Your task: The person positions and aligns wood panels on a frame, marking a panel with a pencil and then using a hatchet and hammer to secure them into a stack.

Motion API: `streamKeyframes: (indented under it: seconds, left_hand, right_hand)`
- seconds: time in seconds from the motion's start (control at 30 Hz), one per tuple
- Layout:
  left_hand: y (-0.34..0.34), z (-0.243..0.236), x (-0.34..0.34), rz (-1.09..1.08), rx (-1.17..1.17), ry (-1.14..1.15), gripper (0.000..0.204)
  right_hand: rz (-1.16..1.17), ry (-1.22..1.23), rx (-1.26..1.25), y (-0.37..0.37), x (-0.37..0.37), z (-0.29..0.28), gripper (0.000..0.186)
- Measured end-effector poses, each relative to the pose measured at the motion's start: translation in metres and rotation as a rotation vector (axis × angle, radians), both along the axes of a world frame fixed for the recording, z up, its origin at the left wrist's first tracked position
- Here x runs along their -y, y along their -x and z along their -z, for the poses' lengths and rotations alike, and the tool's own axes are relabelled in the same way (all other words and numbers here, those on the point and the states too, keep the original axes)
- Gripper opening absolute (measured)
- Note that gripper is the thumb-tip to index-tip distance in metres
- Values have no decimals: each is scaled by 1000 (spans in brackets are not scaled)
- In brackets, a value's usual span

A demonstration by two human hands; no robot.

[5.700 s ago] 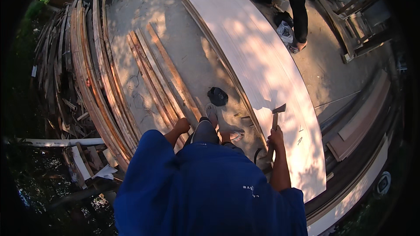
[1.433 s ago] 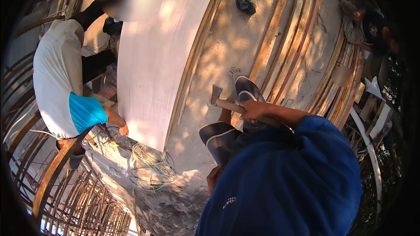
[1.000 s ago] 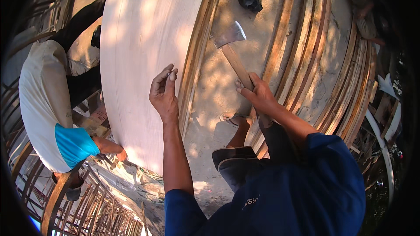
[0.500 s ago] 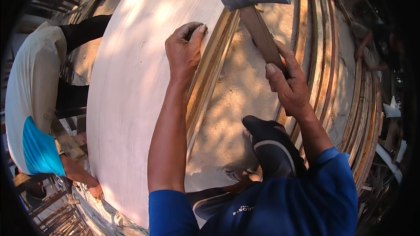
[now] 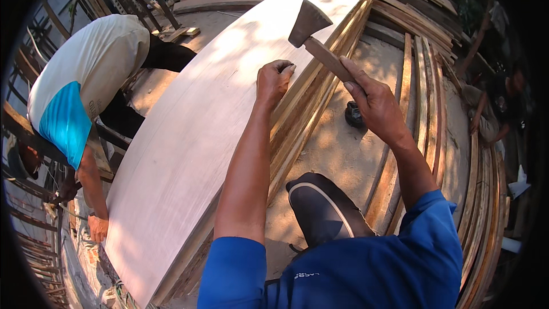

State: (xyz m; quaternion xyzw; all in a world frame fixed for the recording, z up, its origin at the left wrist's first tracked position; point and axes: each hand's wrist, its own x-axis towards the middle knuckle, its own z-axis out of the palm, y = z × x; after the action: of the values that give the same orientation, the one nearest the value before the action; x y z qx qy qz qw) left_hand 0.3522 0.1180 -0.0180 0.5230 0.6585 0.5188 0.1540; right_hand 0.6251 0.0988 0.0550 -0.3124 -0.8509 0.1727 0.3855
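Observation:
My right hand is wrapped round the wooden handle of a hatchet, whose dark, wide blade is raised over the edge of a pale plywood panel. Close to that edge, my left hand is closed in a pinch, resting on or just above the panel. Whatever its thumb and finger grip is too small and hidden to name. The panel lies on top of a layered stack of sheets or boards.
A co-worker bends over at the left, one hand at the panel's near left corner. Long timber strips lie on the ground at the right. A black round object sits between stack and strips. Another person is far right.
My view has tilted up, so the panel's far end now shows. The hatchet has tipped to the left, its blade now over the panel. My left hand keeps its pinch by the edge.

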Motion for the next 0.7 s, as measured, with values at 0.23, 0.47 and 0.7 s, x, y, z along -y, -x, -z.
streamKeyframes:
  seconds: [0.23,0.47,0.7]
  left_hand:
    - [-5,-7,6,-23,10,84,30]
    - [-2,-3,3,-20,1,52,31]
    - [0,-6,4,-24,23,169,32]
  right_hand:
    - [56,-68,432,6,-28,-16,50]
    - [-21,-171,97,7,-38,-30,47]
    - [-9,-86,448,5,-44,-24,47]
